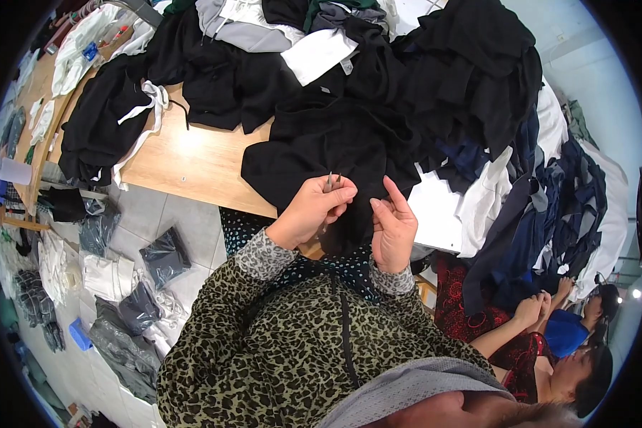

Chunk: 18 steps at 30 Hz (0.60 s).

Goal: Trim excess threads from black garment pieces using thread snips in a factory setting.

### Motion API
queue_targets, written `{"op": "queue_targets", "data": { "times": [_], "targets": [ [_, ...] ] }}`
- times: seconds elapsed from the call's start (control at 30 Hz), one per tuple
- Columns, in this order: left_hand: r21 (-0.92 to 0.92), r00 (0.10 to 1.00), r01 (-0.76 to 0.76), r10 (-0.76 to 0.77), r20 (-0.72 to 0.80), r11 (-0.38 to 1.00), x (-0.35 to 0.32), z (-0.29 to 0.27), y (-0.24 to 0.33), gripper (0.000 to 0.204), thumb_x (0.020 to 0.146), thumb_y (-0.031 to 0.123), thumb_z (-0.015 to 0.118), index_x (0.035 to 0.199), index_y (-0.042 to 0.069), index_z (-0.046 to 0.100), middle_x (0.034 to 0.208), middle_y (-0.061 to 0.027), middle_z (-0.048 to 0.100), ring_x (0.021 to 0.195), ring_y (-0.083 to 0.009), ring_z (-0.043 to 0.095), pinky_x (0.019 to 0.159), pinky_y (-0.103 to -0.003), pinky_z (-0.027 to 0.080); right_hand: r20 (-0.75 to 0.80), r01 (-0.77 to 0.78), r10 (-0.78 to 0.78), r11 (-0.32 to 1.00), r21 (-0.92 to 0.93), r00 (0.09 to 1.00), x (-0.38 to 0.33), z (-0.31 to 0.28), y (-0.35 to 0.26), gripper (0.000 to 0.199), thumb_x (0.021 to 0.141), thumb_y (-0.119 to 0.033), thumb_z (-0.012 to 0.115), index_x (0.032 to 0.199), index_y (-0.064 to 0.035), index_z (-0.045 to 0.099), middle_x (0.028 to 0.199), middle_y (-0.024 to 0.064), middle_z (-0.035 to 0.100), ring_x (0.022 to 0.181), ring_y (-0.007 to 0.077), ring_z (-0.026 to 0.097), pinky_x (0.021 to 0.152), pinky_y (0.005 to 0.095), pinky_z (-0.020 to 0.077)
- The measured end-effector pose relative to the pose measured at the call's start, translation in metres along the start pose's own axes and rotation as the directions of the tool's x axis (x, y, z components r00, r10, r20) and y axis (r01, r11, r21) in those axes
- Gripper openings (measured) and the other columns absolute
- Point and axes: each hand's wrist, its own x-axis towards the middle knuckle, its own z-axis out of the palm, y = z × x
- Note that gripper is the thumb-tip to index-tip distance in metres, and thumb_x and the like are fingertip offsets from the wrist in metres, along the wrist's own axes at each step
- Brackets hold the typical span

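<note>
My left hand (311,210) is closed around small metal thread snips (328,184), whose two narrow tips poke up past the thumb and fingers. Across from it, my right hand (394,234) is raised with the index finger stretched up and the thumb apart from it. I can make out nothing in that hand; a thin thread would be too fine to see. Under and just beyond both hands lies a black garment (299,160), spread over the near edge of the table and hanging down toward my lap. Its lower part is partly hidden by the hands.
Piles of black clothing (471,78) cover the table's (185,153) far side. A white cloth (319,55) lies among them. At right are white sheets (435,210) and navy garments (542,207); a co-worker's hands (533,310) are close by. Bagged garments (165,257) lie on the floor at left.
</note>
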Motion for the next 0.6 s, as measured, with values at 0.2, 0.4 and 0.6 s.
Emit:
{"op": "queue_targets", "data": {
  "times": [0.2,0.4,0.6],
  "targets": [
    [-0.084,0.996,-0.047,0.04,-0.073,0.995,0.005,-0.001,-0.003,0.01,0.088,0.015,0.06,0.088,0.005,0.058,0.069,0.0039,0.05,0.054,-0.0032,0.043,0.044,-0.017,0.032,-0.026,-0.025,0.025,1.0,0.004,0.999,0.001,-0.003,-0.001,0.049,0.078,0.009,0.061,0.125,0.0041,0.049,0.072,-0.0037,0.047,0.06,0.0019,0.04,0.054,0.0138,0.0319],
    [0.375,0.955,-0.233,0.284,-0.086,0.897,-0.004,0.008,-0.019,0.008,0.084,0.009,0.063,0.089,0.002,0.062,0.071,0.0039,0.055,0.06,-0.0016,0.047,0.054,-0.016,0.038,-0.026,-0.034,0.036,0.997,0.068,0.999,0.002,-0.009,0.001,0.054,0.078,0.011,0.058,0.13,0.003,0.044,0.082,-0.0027,0.046,0.07,0.0032,0.044,0.062,0.0145,0.0387],
    [0.642,0.913,-0.338,0.404,0.047,0.688,-0.003,0.008,-0.025,0.01,0.085,0.01,0.063,0.086,0.0,0.062,0.076,0.0034,0.057,0.064,-0.0025,0.049,0.058,-0.017,0.04,-0.004,-0.025,0.026,0.995,0.097,1.0,-0.001,-0.004,0.0,0.059,0.078,0.013,0.056,0.133,0.0012,0.04,0.086,-0.002,0.044,0.074,0.0039,0.045,0.065,0.0149,0.0398]
  ]
}}
